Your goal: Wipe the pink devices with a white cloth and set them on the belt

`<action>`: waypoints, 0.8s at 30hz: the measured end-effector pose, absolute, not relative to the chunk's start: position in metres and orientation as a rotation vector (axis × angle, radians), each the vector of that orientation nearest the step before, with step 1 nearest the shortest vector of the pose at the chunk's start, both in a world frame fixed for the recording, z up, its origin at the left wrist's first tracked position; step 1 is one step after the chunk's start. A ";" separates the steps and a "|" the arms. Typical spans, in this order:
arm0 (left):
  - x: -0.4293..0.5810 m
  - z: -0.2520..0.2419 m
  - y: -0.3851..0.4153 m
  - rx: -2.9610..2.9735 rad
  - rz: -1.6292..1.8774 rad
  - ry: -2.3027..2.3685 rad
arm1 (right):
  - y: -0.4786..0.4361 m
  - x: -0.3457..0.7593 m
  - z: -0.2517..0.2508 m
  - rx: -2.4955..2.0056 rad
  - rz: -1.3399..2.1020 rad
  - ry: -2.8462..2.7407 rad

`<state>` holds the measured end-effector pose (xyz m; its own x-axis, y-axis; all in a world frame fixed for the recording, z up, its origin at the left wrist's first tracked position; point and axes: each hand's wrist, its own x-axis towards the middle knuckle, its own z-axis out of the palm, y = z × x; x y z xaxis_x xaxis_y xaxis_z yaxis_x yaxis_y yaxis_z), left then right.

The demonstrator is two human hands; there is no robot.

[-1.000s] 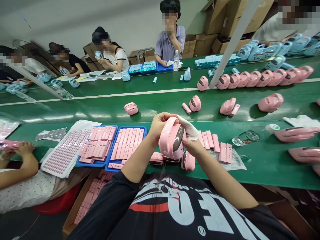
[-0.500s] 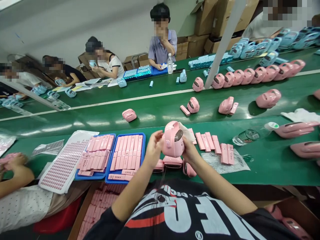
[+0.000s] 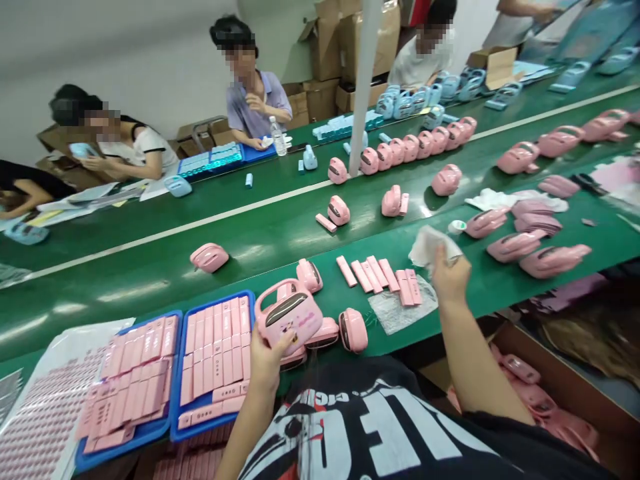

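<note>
My left hand [image 3: 267, 360] grips a pink plastic case with a loop handle [image 3: 305, 317], a dark oval window and a small printed figure on its front. The case is held tilted above the bench edge. Out to the right, my right hand [image 3: 451, 275] pinches a crumpled white cloth [image 3: 431, 247] over the bench. Several more pink cases [image 3: 353, 330] lie just beyond and beside the held one. Between my hands, several slim pink bars [image 3: 371, 275] lie in a row, some on a clear plastic bag [image 3: 395, 313].
Two blue trays [image 3: 180, 373] of pink bars and a sticker sheet [image 3: 45, 400] lie on the left. Pink cases [image 3: 515, 250] stand at right, near a bottle cap [image 3: 457, 227]. Beyond runs a green belt [image 3: 270, 233] with more cases; co-workers sit across. A post [image 3: 363, 87] rises there.
My right hand has left the pink case and swung right with the white cloth. My left hand has lowered the case leftward and turned its front into view. The camera has turned right.
</note>
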<state>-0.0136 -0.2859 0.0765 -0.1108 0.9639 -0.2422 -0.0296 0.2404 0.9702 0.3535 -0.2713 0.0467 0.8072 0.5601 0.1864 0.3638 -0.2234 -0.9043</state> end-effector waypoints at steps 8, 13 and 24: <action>-0.041 0.067 -0.291 0.920 1.080 1.521 | -0.236 0.473 0.040 -2.189 -0.163 -0.974; -0.047 0.078 -0.288 0.952 1.169 1.572 | -0.225 0.469 0.007 -2.216 -0.204 -1.100; -0.038 0.080 -0.295 0.805 1.295 1.356 | -0.234 0.474 0.020 -2.118 -0.403 -0.815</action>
<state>-0.0381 -0.2949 0.0805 -0.2268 0.9468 -0.2285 -0.1849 0.1884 0.9645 0.4737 -0.2344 0.0196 0.7399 0.4131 0.5309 0.6727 -0.4609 -0.5788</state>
